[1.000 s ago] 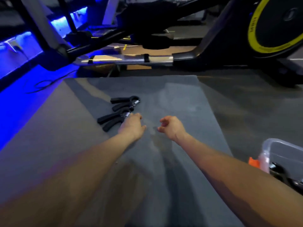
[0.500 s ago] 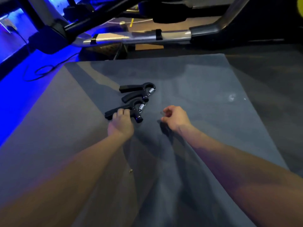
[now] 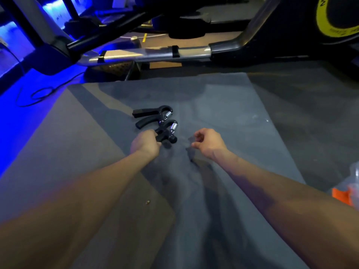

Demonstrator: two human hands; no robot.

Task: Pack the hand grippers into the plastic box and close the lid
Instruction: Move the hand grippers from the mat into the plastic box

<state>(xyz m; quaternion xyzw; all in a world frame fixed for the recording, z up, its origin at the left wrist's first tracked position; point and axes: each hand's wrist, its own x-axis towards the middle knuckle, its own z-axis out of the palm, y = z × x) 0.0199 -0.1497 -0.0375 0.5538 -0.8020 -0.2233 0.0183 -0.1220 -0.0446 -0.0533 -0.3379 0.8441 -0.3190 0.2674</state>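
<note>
Grippers for hand exercise, two black ones with steel springs, lie side by side on a grey mat (image 3: 223, 105) at the centre of the frame. The near gripper (image 3: 167, 132) has its handles hidden inside the left hand (image 3: 144, 145), whose fingers are curled round them; only its spring end and knob show. The far gripper (image 3: 153, 115) lies just above it in the picture, handles pointing left, and its spring end appears to touch or overlap the near one, though the blur leaves that unsure.

To the right, near but apart from the grippers, the right hand (image 3: 208, 142) hovers over the mat with fingers loosely curled, holding nothing.

At the right edge, low in the frame, a corner of the clear plastic box (image 3: 355, 177) shows with an orange clip (image 3: 341, 196), well apart from the grippers. Its lid and contents are out of view.

Across the top of the frame runs the dark frame of a gym machine (image 3: 155, 54), with blue light at upper left.

Likely risks: if the two spring ends are hooked together, lifting the near gripper could drag or flip the far one. The handles may also spring open in the hand. The box is off to the side, so the carry is long and a loose hold could drop it.
</note>
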